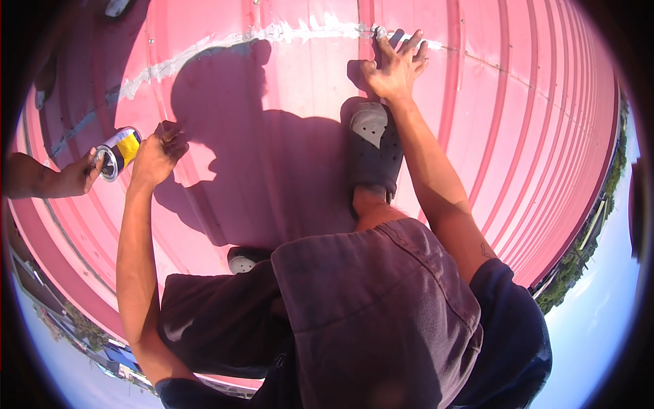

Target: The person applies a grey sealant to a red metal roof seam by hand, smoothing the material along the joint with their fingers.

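Neither hand closes a grip on anything: the right hand (397, 66), at the upper centre of the frame, lies flat with fingers (409, 45) spread wide on the pink corrugated roof (286, 136), its fingertips touching the white sealant line (300, 31) that runs along the seam across the top of the frame. The left hand (158, 155), at the left of the frame, is loosely curled with the fingers bent in, holding nothing visible, and sits just beside a small tin can (117, 153) with a yellow and blue label. That can is held by another person's hand (75, 176), which enters from the left edge; whether the left hand touches the can cannot be told. A dark clog shoe (372, 146) with a grey toe patch is planted on the roof just below the right hand, at centre frame. A second shoe (243, 260) shows partly at lower centre, mostly hidden behind dark shorts (368, 307). The person's shadow (252, 136) falls on the roof panels between the two hands. Trees and low buildings appear at the lower left and right rims.
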`<state>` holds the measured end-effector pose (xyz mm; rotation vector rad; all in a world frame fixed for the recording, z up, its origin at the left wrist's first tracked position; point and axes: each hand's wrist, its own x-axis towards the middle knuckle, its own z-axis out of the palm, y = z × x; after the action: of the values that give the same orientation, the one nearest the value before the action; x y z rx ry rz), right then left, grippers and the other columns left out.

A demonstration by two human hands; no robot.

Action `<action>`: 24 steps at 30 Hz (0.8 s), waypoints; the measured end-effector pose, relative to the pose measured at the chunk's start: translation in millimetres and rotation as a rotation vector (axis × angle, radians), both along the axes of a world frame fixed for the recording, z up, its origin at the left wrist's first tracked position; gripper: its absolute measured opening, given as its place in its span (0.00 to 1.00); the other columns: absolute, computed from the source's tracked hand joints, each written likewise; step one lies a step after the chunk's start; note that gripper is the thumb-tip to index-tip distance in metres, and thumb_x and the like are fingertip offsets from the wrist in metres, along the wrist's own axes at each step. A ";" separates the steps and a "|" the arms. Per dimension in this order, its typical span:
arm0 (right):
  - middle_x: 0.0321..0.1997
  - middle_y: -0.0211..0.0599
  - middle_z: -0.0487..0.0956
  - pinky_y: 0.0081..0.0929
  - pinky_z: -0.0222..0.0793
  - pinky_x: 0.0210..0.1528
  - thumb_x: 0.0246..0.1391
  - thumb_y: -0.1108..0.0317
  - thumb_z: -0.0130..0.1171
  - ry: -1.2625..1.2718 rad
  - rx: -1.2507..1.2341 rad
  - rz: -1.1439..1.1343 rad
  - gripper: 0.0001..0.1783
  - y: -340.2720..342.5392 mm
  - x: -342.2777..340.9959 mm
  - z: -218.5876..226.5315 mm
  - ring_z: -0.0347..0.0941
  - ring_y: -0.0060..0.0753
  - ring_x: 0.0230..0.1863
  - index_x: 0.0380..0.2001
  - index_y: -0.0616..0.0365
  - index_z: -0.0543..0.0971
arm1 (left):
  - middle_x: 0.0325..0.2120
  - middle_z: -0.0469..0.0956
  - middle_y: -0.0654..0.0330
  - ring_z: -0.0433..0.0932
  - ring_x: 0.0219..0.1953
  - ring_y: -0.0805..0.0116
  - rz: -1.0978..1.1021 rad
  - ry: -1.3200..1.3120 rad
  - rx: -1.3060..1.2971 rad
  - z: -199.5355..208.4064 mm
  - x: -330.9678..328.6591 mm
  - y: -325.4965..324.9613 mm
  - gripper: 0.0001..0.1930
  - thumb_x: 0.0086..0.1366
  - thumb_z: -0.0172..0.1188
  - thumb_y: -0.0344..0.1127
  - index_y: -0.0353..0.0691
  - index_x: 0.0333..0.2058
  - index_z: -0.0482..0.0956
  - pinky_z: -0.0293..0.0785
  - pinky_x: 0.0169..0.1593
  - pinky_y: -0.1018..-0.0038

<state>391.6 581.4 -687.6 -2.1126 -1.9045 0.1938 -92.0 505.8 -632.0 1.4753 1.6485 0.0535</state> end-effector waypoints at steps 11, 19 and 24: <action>0.75 0.66 0.41 0.74 0.27 0.68 0.39 0.48 0.58 -0.004 -0.054 -0.022 0.37 -6.0 -0.6 9.3 0.30 0.76 0.74 0.58 0.40 0.76 | 0.43 0.83 0.52 0.83 0.47 0.59 0.021 -0.020 -0.055 -0.5 0.7 0.7 0.24 0.57 0.66 0.33 0.36 0.53 0.77 0.77 0.51 0.69; 0.74 0.67 0.42 0.77 0.28 0.67 0.43 0.46 0.55 -0.118 0.080 -0.039 0.42 -3.8 -19.6 15.6 0.35 0.76 0.73 0.65 0.42 0.67 | 0.45 0.82 0.53 0.82 0.49 0.64 0.056 -0.008 -0.133 26.2 20.2 3.8 0.20 0.61 0.62 0.26 0.28 0.52 0.74 0.76 0.53 0.73; 0.75 0.64 0.42 0.77 0.27 0.67 0.44 0.46 0.54 -0.172 0.006 0.024 0.41 -9.0 -27.3 23.6 0.35 0.74 0.74 0.66 0.38 0.66 | 0.45 0.82 0.53 0.82 0.48 0.65 0.067 -0.065 -0.091 23.9 15.9 1.1 0.19 0.61 0.61 0.25 0.27 0.51 0.74 0.76 0.52 0.73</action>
<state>364.3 572.4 -664.0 -2.1659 -2.0230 0.0115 -76.1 506.9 -608.0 1.3369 1.6265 0.0623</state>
